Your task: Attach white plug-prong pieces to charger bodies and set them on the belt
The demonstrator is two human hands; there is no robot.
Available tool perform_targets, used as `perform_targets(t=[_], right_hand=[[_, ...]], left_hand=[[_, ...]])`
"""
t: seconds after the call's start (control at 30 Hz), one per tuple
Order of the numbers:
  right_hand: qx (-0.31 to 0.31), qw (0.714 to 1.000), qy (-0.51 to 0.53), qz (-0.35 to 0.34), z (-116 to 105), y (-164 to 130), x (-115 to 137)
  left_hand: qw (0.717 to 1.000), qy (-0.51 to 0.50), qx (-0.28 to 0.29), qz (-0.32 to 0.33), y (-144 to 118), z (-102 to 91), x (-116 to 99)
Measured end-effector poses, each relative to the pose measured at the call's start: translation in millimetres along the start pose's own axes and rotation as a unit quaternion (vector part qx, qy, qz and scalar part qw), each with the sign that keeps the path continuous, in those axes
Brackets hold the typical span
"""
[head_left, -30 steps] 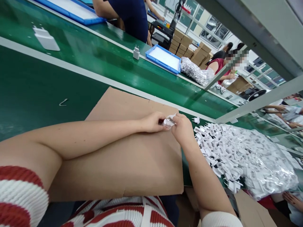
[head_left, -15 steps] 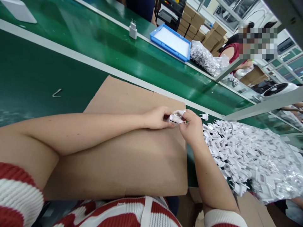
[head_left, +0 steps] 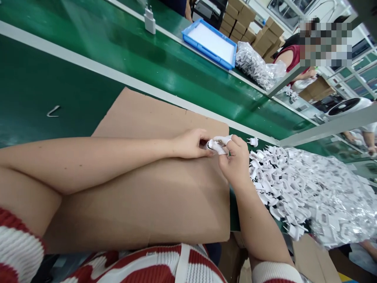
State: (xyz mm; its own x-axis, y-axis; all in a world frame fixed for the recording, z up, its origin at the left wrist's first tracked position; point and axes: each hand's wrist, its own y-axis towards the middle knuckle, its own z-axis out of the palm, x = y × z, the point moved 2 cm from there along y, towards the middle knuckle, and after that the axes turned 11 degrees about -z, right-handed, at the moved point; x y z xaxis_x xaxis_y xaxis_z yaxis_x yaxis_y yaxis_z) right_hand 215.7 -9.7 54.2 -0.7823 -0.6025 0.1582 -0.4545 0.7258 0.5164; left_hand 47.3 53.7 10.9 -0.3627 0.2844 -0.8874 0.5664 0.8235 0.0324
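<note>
Nearest the camera sits a red-and-white striped sleeve, with both bare forearms stretched out over a sheet of brown cardboard that lies flat on the green table; the left hand and the right hand meet above the far edge of that sheet; between them is a small white plug part, pinched from the left by the left hand's grip, thumb and fingers pressed onto it, and from the right by the right hand's grip, whose fingertips wear white finger covers; the part is held just above the cardboard, whether touching it cannot be told. Just right of the hands, a large heap of white plug parts spreads over the table, partly on clear plastic film; 1 loose plug lies at its near-left corner. On the bare green to the left lies a small bent white strip. Beyond a pale dividing strip runs a green conveyor belt; past it stand a white charger, a blue tray, a bag of white parts and stacked cardboard boxes; a person in a red top sits farthest off.
</note>
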Motion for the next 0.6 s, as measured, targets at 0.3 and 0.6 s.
perform_targets(t=[0.3,0.6], right_hand=[[0.083,0.995,-0.061,-0.005,-2,7,2],[0.055,0.997,-0.028,0.05,6,4,-4]], left_hand=[[1.0,-0.005,-0.014,0.012,1,-0.3,0],[0.999,0.028,-0.023,-0.003,-1,4.7,2]])
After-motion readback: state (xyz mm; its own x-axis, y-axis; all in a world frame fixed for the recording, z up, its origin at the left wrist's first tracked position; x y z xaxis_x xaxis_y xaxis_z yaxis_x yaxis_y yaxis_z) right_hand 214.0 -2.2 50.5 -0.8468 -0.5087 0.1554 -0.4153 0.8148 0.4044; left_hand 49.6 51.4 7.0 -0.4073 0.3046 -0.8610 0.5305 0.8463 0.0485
